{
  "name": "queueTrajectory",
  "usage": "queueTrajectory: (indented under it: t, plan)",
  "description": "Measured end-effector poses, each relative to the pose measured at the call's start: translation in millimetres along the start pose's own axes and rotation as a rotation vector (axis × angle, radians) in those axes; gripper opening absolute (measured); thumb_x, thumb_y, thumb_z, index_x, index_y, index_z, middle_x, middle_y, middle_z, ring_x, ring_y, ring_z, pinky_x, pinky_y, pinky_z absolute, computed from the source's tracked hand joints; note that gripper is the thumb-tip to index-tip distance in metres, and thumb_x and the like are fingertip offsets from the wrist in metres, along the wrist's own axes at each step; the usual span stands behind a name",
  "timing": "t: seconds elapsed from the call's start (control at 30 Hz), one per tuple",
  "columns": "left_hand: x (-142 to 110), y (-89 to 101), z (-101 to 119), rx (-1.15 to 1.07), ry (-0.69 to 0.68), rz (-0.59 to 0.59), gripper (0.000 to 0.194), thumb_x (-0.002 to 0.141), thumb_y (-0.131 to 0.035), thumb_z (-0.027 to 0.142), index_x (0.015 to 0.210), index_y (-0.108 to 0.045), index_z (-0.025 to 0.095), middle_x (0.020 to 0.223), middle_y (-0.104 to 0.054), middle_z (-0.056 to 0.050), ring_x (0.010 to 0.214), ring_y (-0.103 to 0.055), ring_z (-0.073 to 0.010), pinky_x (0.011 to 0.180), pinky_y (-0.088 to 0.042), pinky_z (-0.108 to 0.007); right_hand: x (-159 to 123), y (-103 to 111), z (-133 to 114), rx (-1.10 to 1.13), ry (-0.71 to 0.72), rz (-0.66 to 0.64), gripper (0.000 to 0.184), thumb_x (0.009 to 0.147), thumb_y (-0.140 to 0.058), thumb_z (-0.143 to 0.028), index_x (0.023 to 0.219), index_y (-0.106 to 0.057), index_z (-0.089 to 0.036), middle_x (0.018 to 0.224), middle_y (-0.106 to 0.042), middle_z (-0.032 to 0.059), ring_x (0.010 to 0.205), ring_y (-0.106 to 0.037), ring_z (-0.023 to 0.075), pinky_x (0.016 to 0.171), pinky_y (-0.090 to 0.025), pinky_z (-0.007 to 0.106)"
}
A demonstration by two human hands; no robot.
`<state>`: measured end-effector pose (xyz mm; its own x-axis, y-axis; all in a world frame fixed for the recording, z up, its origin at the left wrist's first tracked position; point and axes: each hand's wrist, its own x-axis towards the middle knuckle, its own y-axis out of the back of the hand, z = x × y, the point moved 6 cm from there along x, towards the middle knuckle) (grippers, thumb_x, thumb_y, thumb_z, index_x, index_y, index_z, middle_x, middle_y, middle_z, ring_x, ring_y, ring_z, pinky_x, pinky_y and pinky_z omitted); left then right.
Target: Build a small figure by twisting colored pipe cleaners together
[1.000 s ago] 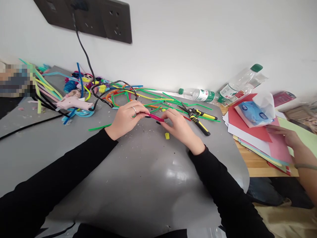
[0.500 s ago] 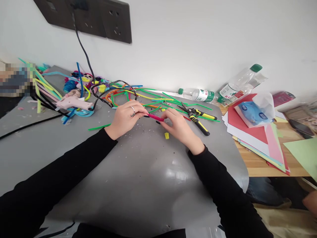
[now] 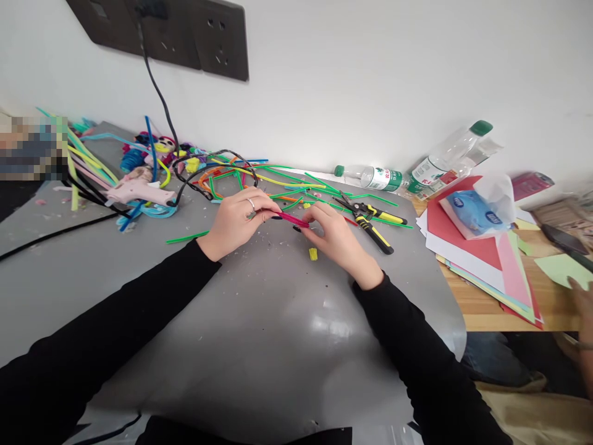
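Observation:
My left hand (image 3: 238, 221) and my right hand (image 3: 337, 238) meet over the middle of the grey mat (image 3: 259, 334). Both pinch the ends of a short pink pipe cleaner (image 3: 291, 219) held level between them. There is a ring on my left hand. A small yellow piece (image 3: 314, 253) lies on the mat just below my right hand. Yellow-and-black pliers (image 3: 368, 222) lie just right of my right hand.
Loose coloured pipe cleaners (image 3: 278, 182) and a black cable litter the mat's far side. A pink glue gun (image 3: 139, 193) lies at the left. Water bottles (image 3: 380, 178), stacked coloured paper (image 3: 477, 253) and a tissue pack (image 3: 477, 210) are at the right, where another person's hand (image 3: 582, 296) shows.
My hands have stayed almost still on the pink pipe cleaner. The other person's hand left the paper stack, and a light green sheet moved at the far right.

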<state>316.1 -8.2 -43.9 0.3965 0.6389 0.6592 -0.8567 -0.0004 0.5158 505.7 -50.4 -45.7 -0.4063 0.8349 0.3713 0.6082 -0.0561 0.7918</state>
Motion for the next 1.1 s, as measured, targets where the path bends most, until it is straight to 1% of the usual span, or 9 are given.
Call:
queueTrajectory:
  t: [0.33,0.57,0.73,0.9,1.1]
  plan:
    - [-1.3,-0.1,-4.8,0.021,0.057,0.011,0.02,0.097,-0.065,0.03,0.083,-0.077,0.023,0.086,-0.076,-0.005,0.087,-0.07,-0.0208,0.084,-0.058,-0.035,-0.7,0.0,0.8,-0.008,-0.012,0.001,0.01,0.097,-0.055,-0.018,0.089,-0.053,-0.023,0.093,-0.063,0.0055,0.088,-0.058,0.0224,0.08,-0.044,0.034]
    - [-1.6,1.0,-4.8,0.01,0.061,0.03,0.02,0.096,-0.066,0.028,0.081,-0.078,0.024,0.082,-0.076,-0.005,0.086,-0.07,-0.0213,0.085,-0.059,-0.036,-1.3,-1.0,1.3,-0.008,-0.001,0.005,0.009,0.097,-0.057,-0.018,0.091,-0.056,-0.023,0.094,-0.067,0.0056,0.09,-0.06,0.0229,0.083,-0.045,0.036]
    - [-0.9,2.2,-2.0,-0.004,0.024,0.045,0.02,0.096,-0.066,0.025,0.079,-0.077,0.024,0.082,-0.077,-0.005,0.084,-0.07,-0.0208,0.082,-0.059,-0.036,-1.2,-0.5,1.5,-0.005,-0.005,0.0,0.009,0.098,-0.057,-0.018,0.09,-0.056,-0.023,0.094,-0.067,0.0059,0.089,-0.06,0.0231,0.083,-0.045,0.036]
    - [-0.8,3.1,-3.7,0.022,0.046,0.048,0.02,0.095,-0.066,0.023,0.079,-0.076,0.023,0.081,-0.077,-0.004,0.084,-0.069,-0.0202,0.082,-0.058,-0.035,-1.2,-0.3,2.8,-0.006,-0.003,-0.001,0.009,0.097,-0.057,-0.017,0.09,-0.055,-0.023,0.094,-0.067,0.0059,0.089,-0.059,0.0224,0.082,-0.045,0.035]
    - [-0.4,5.2,2.2,-0.006,-0.055,0.096,0.018,0.094,-0.066,0.017,0.08,-0.076,0.021,0.082,-0.077,-0.004,0.081,-0.07,-0.0179,0.078,-0.057,-0.031,-1.4,0.5,2.1,-0.006,-0.004,0.007,0.01,0.097,-0.057,-0.016,0.089,-0.055,-0.022,0.093,-0.067,0.0055,0.088,-0.06,0.0221,0.082,-0.046,0.035]
